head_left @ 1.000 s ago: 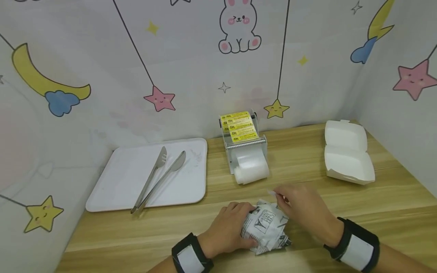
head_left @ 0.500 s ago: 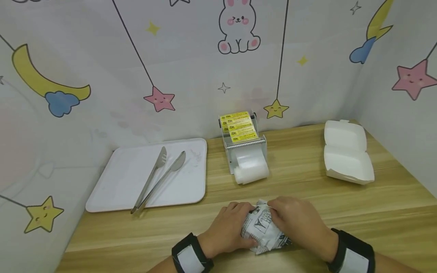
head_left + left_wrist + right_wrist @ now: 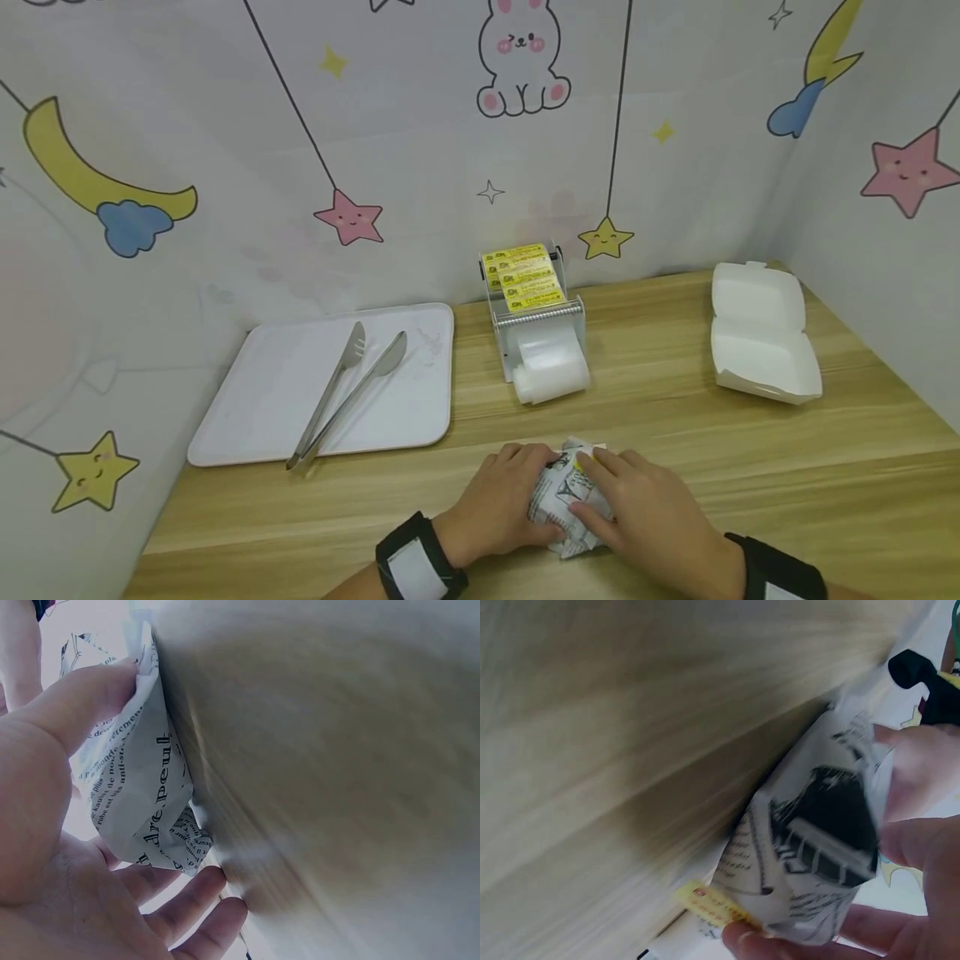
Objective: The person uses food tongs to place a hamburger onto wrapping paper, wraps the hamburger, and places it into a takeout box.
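A parcel wrapped in printed newspaper-style paper [image 3: 562,500] rests on the wooden table near its front. My left hand [image 3: 502,504] holds it from the left; the left wrist view shows the thumb [image 3: 105,690] over one side and the fingers round the lower end. On the parcel's right, my right hand [image 3: 652,512] lies with relaxed fingers against the paper. Under its fingertips a yellow label [image 3: 709,900] shows in the right wrist view, one end standing off the paper's edge. Fingers hide most of this label in the head view.
Behind the parcel stands a label dispenser [image 3: 534,312] with a roll of yellow labels. A white tray [image 3: 247,392] at the left bears metal tongs [image 3: 341,400]. An opened white takeaway box [image 3: 765,337] sits at the back right, near the printed curtain [image 3: 420,150].
My right hand has come in from the right with the pinched label and brought it onto the parcel. Its fingers have since spread over the paper. The left hand has kept its hold.
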Available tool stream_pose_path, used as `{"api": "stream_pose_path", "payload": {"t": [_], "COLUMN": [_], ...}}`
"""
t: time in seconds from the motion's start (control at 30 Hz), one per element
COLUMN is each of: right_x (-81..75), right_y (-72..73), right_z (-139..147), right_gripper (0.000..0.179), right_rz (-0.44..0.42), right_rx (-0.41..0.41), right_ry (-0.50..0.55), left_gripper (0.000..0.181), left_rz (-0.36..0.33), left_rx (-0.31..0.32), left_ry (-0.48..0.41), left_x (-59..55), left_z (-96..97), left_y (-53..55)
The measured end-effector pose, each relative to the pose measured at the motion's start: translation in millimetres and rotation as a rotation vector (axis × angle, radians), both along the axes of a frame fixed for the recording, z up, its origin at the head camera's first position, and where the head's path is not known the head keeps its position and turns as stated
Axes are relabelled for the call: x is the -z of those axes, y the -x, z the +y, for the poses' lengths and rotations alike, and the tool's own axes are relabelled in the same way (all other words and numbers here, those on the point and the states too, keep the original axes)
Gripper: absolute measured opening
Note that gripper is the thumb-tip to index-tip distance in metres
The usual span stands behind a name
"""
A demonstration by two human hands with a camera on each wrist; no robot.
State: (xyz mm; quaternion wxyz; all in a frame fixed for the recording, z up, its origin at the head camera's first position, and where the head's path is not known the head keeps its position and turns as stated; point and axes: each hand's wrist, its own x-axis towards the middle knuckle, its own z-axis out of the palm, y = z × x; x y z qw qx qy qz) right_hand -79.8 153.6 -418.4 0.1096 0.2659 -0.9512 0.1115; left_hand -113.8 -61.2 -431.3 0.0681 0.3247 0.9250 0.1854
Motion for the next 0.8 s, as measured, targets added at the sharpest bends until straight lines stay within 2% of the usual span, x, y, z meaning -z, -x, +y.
{"api": "stream_pose_path", "payload": {"t": [0.2,0.37,0.47,0.63,0.8], "right_x": [1.1,5.1,9.6,14.8,7.7], "right_y": [-13.4,-16.0,-17.8,-19.7,-16.6], "right_z": [-3.4,-5.0,-5.6,-5.5,1.8], "right_gripper": [0.075,0.086,0.092,0.095,0.094], "right_rz": [-0.168,-0.318,-0.352,-0.341,-0.436], "right_rx": [0.016,0.031,0.025,0.0,-0.008], "right_ry": [0.01,0.085,0.124,0.136,0.162], "left_gripper": [0.074,0.074,0.075,0.074,0.074], "left_rz": [0.008,0.0,-0.003,0.018,0.019], "left_rx": [-0.001,-0.005,-0.008,-0.007,-0.01], "left_ry": [0.006,0.011,0.009,0.014,0.014], "left_x": [0.0,-0.7,-0.7,0.0,0.4], "left_z": [0.2,1.5,1.8,2.0,1.6], "left_y": [0.1,0.2,0.1,-0.4,-1.5]}}
